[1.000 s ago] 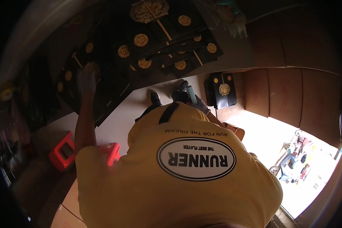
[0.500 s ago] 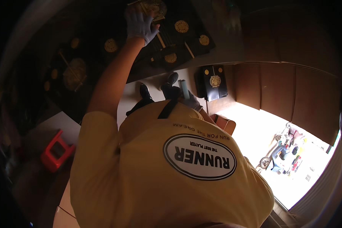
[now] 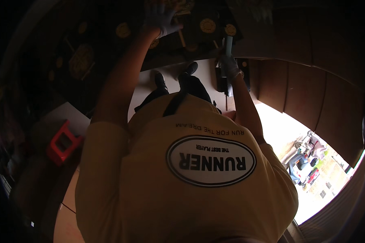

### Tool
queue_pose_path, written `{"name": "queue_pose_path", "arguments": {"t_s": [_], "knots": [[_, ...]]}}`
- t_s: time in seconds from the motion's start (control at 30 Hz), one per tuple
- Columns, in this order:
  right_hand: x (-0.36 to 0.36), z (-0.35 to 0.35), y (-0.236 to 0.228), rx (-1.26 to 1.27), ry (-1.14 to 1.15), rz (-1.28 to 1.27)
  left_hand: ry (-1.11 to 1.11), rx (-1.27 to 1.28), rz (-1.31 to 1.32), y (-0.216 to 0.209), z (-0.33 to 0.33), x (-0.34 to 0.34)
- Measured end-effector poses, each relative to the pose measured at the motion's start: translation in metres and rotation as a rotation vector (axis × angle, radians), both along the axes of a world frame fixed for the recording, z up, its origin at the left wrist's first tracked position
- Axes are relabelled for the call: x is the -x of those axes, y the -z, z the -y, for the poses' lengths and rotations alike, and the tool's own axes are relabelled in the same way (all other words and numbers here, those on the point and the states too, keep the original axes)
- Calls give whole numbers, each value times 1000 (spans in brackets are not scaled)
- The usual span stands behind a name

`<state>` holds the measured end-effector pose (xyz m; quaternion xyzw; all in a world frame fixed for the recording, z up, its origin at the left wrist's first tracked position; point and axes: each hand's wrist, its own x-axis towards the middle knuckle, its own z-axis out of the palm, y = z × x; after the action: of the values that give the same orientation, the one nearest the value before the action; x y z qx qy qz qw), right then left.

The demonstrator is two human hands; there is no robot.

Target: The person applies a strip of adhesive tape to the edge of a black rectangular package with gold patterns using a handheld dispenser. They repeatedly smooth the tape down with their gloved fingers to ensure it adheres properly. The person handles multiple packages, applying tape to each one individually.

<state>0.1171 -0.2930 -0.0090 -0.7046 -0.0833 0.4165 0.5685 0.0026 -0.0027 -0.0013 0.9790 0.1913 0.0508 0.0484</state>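
My left hand, in a pale glove, reaches over a dark panel with gold round ornaments and thin gold bars. Its thumb is spread away from the palm, the fingers stretch forward, and their tips are lost in shadow near a large gold ornament. My right hand, gloved too, is wrapped round a caulking gun at the panel's near right edge. The gun's light-blue tube points forward toward a small gold medallion; a thin rod sticks out behind the hand.
A red plastic stool stands at the left. A dark piece with gold ornament leans beyond my right forearm. Tall brown panels line the right side, beside a bright doorway with a parked scooter outside.
My right hand has risen from beside my hip to the panel's edge, bringing the caulking gun up. My left hand stays over the panel, and the picture has grown darker.
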Motion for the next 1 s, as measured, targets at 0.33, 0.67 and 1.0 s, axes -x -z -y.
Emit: {"name": "queue_pose_path", "arguments": {"t_s": [0.33,0.67,1.0], "knots": [[-1,-10,8,190,-348,187,-4,212,-388,-42,1,-8],[6,-34,3,557,-350,259,-9,192,-389,-36,0,-5],[34,-17,62,65,-310,321,3,188,-337,-34,3,-8]]}}
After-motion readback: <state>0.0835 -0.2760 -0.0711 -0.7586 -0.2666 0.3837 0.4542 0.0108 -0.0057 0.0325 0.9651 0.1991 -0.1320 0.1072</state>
